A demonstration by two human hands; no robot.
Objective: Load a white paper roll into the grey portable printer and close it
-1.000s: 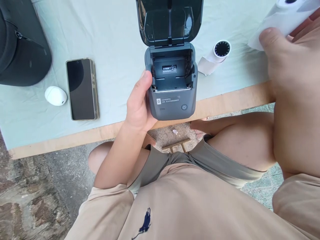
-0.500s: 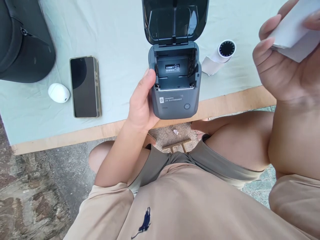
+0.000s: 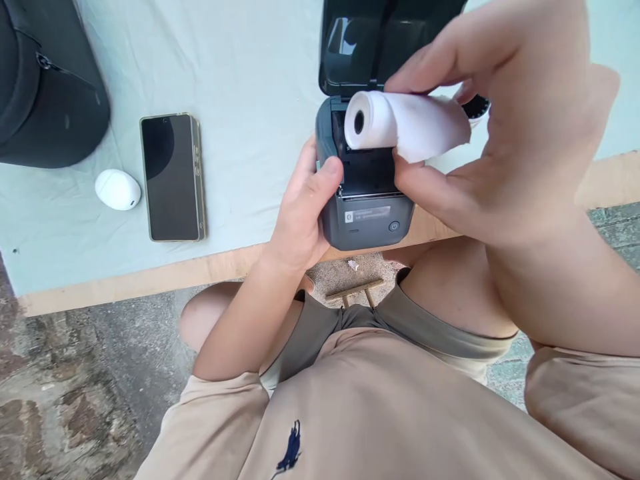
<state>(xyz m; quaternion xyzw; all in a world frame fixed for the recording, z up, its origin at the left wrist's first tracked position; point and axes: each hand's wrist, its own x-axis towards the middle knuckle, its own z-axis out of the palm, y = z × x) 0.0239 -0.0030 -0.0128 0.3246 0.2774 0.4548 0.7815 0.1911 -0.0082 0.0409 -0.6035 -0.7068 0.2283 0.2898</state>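
My left hand (image 3: 307, 207) grips the left side of a dark grey portable printer (image 3: 370, 230), its thumb on the rim of the paper bay. The printer's glossy black lid (image 3: 360, 47) stands raised. Between the thumb and fingers of my right hand (image 3: 515, 127) is a white paper roll (image 3: 373, 120), lying sideways over the bay with its hollow core facing left and a loose flap of paper hanging from it. Whether the roll touches the bay I cannot tell. Behind my right fingers shows the dark end of another white roll (image 3: 477, 107), mostly hidden.
On the pale cloth-covered table (image 3: 240, 153) lie a smartphone (image 3: 173, 177) and a white earbud case (image 3: 117, 189). A black zippered bag (image 3: 65, 107) stands at the far left. The table's wooden edge (image 3: 150, 280) runs just above my knees.
My right hand has brought the paper roll from the upper right down and left to the printer's bay. The printer has shifted slightly right and down in view with my left hand.
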